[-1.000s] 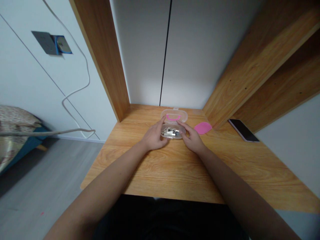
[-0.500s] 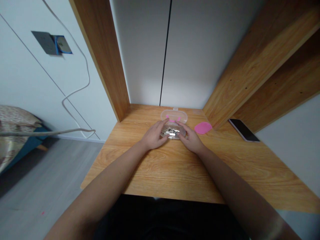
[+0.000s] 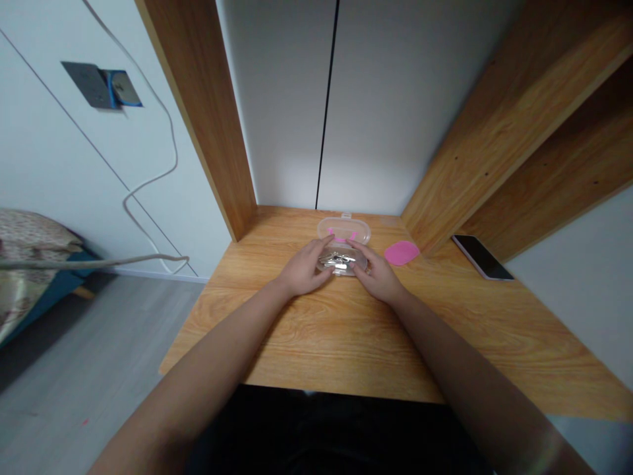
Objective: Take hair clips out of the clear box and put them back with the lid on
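Observation:
A small clear plastic case lies open on the wooden desk, with several shiny metal pieces in its near half. Its clear lid, with a pink strip on it, is folded back toward the wall. My left hand grips the left side of the case, fingers curved round the edge. On the right side, my right hand holds it in the same way, thumb at the near rim. To the right of that hand lies a flat pink piece.
A dark-screened phone lies at the right by the wooden shelf panel. Another upright panel stands at the left rear. A white cable hangs by the left wall, near an outlet.

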Motion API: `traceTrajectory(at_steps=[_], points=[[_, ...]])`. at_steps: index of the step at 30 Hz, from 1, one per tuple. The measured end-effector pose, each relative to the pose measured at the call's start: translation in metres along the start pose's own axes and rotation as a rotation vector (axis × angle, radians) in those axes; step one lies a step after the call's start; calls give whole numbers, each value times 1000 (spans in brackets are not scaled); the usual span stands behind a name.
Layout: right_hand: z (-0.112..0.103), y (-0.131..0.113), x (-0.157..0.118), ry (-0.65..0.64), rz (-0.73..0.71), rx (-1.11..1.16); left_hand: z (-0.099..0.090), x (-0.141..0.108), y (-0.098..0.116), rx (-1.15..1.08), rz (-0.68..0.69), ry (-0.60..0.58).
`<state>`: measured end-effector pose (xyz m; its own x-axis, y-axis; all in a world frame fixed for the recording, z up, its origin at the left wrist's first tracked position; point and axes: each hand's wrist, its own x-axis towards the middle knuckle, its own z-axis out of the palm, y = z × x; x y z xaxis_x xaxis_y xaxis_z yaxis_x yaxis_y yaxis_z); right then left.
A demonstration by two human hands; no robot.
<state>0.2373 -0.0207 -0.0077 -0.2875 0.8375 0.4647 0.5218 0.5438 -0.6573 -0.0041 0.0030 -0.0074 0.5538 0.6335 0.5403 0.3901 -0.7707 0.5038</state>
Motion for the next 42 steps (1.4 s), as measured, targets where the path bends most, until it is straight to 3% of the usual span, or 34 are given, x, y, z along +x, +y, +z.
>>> traceTrajectory(at_steps=[42], points=[[0, 1, -1, -1, 13, 11, -1, 0, 2, -11, -11, 0]])
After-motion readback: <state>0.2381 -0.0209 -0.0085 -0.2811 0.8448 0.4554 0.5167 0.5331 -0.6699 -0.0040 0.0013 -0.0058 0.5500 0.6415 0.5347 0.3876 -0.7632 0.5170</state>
